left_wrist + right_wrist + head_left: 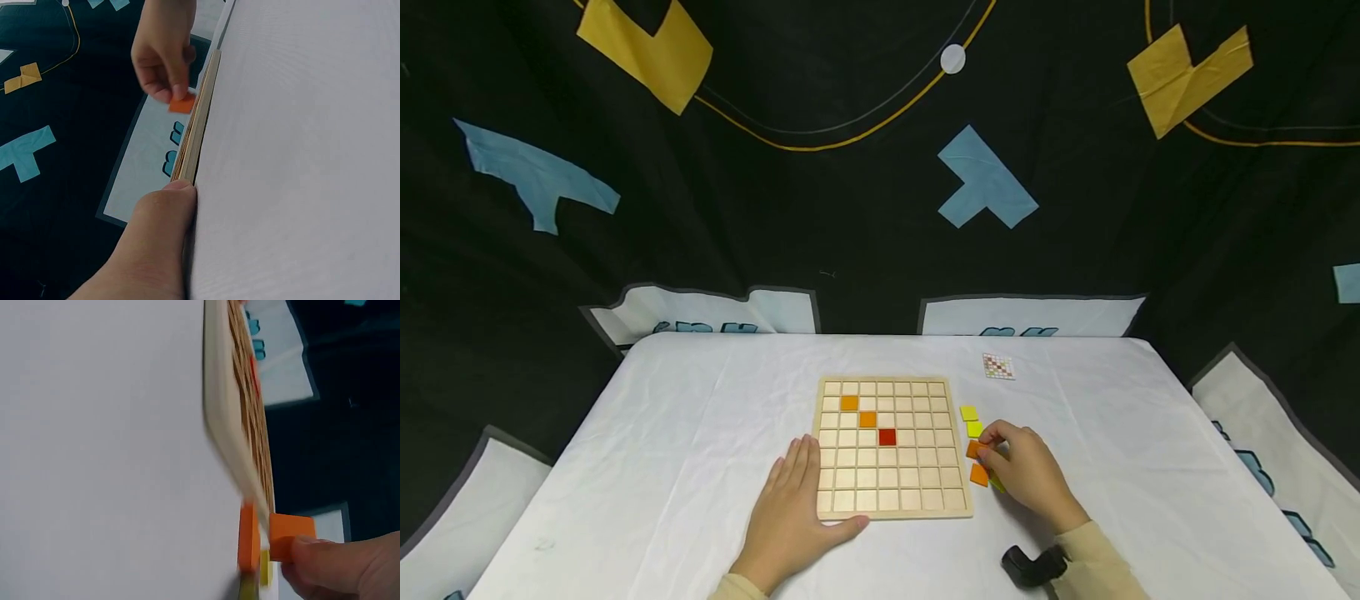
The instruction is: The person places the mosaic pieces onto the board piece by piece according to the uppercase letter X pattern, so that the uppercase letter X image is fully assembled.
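My right hand [1030, 471] pinches an orange tile [290, 532] between thumb and fingers, beside the right edge of a wooden grid board [921, 478]. My left hand [786, 512] rests along the board's left edge, fingers straight, its thumb spread against the front left corner. Set diagonally in the board's cells are an orange tile [849, 403], a second orange tile [868, 419] and a red tile [887, 437]. Right of the board lie two yellow tiles [968, 413] and another orange tile [979, 475]. Partly hidden under my right hand is a yellowish tile [997, 482].
A small card [999, 367] printed with a coloured grid lies behind the board, to the right. A black curved device [1032, 567] sits at the right wrist. White cloth [647, 467] covers the table, and a black curtain [865, 233] hangs behind it.
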Demonstrator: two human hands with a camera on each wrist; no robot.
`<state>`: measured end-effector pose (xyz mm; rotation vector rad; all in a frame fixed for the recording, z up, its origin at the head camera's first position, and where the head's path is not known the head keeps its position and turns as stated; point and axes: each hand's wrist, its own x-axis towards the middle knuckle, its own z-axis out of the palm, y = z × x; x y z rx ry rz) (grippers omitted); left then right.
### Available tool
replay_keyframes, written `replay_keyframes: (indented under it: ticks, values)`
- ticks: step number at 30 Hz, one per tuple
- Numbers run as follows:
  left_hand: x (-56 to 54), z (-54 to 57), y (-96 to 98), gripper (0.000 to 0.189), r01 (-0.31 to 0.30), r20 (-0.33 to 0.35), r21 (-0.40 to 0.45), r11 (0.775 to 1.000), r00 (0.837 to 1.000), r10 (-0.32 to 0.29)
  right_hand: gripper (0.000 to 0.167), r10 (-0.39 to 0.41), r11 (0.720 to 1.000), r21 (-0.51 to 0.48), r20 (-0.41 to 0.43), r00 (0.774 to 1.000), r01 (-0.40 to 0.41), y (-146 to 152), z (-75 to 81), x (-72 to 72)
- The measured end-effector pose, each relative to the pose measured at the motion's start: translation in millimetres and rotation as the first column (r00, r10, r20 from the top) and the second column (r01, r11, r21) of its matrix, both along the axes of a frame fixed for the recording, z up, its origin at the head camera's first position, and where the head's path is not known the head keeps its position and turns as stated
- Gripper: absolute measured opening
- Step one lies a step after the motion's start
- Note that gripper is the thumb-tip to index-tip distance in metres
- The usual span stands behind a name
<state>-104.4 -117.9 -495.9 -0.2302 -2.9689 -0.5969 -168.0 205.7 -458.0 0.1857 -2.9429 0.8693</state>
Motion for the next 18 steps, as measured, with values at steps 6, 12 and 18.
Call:
replay_keyframes:
  ticks: [6, 12, 18]
  values:
    - [-0.2, 0.4, 0.5, 0.131, 0.001, 0.016, 0.007, 1.000, 1.000, -0.001, 0.010, 0.041, 0.995, -0.089, -0.009, 0.999, -0.041, -31, 3.2, -2.5]
    - [-1.0, 0.2, 0.7, 0.131, -0.002, -0.006, -0.004, 1.000, 1.000, 0.002, 0.010, 0.140, 0.986, -0.092, -0.034, 0.990, -0.142, -62, -2.5, -3.7]
    - [-0.6, 1.0, 0.1, 0.130, 0.000, -0.026, -0.007, 1.000, 1.000, 0.000, 0.007, 0.203, 0.979, 0.040, -0.099, 0.974, -0.200, -78, -8.9, -4.2]
